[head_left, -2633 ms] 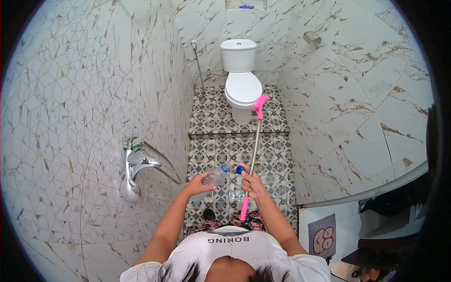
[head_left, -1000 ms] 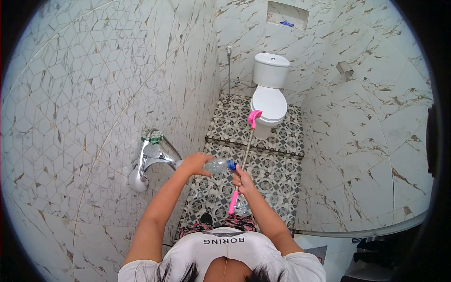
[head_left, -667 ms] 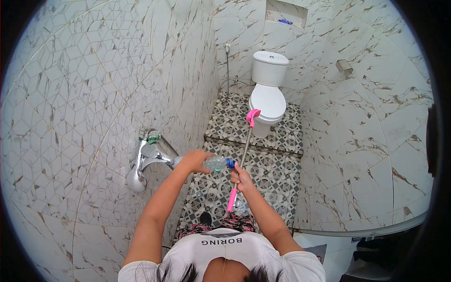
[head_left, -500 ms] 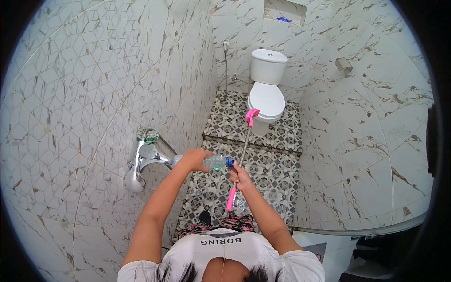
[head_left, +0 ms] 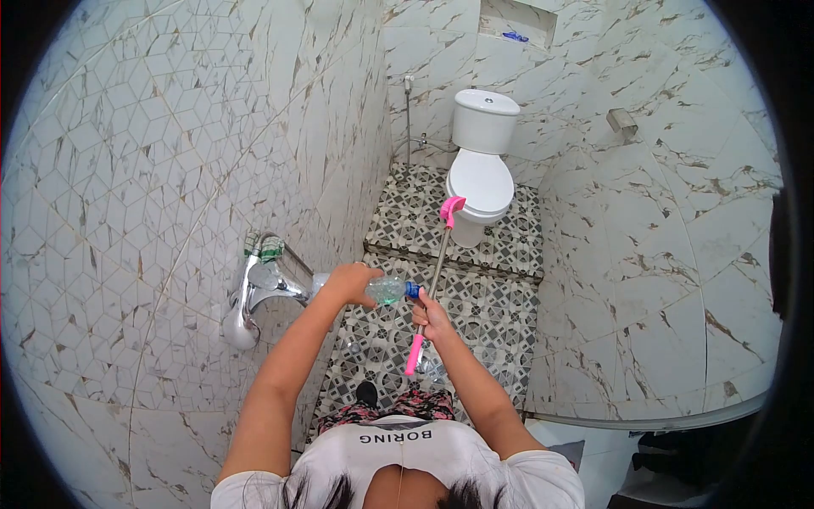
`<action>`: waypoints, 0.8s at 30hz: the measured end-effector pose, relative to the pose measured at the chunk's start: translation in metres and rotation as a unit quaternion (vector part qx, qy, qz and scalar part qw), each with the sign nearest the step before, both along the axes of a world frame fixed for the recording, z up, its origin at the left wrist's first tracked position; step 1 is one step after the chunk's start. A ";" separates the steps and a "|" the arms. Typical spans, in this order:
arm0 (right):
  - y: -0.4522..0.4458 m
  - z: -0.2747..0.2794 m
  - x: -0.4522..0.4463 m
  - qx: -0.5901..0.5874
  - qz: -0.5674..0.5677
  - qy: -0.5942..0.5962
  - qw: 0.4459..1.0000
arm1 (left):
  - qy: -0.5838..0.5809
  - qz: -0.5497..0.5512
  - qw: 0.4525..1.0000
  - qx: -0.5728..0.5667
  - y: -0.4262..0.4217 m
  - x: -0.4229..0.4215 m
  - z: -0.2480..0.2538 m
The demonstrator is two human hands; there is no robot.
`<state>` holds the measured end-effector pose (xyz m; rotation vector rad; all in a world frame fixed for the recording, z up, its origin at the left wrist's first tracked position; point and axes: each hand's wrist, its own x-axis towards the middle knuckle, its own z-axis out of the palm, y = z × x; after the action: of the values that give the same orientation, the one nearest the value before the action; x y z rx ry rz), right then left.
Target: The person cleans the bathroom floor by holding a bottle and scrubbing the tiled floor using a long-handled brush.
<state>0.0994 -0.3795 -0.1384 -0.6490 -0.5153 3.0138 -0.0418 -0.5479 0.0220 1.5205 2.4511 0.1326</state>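
Note:
My left hand [head_left: 352, 285] is wrapped round a clear plastic bottle [head_left: 388, 290] lying sideways, with green liquid inside. The bottle's blue cap [head_left: 413, 289] points right and touches the fingertips of my right hand [head_left: 433, 317]. That same hand also grips the metal stick of a long-handled brush [head_left: 438, 265]. Its pink head [head_left: 452, 209] is up by the toilet, and its pink grip end hangs below my fingers. The brush head's bristles cannot be made out.
Ahead, a white toilet [head_left: 481, 182] with its lid down stands on a raised tiled step [head_left: 407, 248]. A chrome mixer tap [head_left: 246, 301] juts from the left wall near my left forearm. A bidet hose [head_left: 408, 119] hangs beside the toilet. Patterned tiles [head_left: 500, 356] cover the floor.
Both hands keep their hold on the bottle and brush. The brush's lower grip end has swung slightly left. Otherwise the view has shifted only a little.

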 end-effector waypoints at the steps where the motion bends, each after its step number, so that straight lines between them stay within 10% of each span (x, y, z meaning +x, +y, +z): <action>1: 0.001 -0.004 -0.001 0.000 0.002 -0.003 1.000 | 0.003 0.000 1.000 0.000 0.001 -0.001 0.000; 11: 0.008 -0.006 -0.014 0.030 0.032 0.013 0.999 | -0.013 0.019 0.999 0.024 0.001 -0.015 -0.002; 18: 0.050 0.032 -0.062 0.216 0.022 -0.053 0.975 | -0.183 0.123 0.941 0.255 -0.021 -0.019 -0.030; 24: 0.085 0.047 -0.130 0.629 -0.105 -0.049 0.769 | -0.269 0.189 0.888 0.320 -0.041 -0.020 -0.056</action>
<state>-0.0310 -0.2941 -0.0909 -0.6027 -1.9582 1.7238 -0.0619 -0.5892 -0.0339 0.9510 2.2753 1.3531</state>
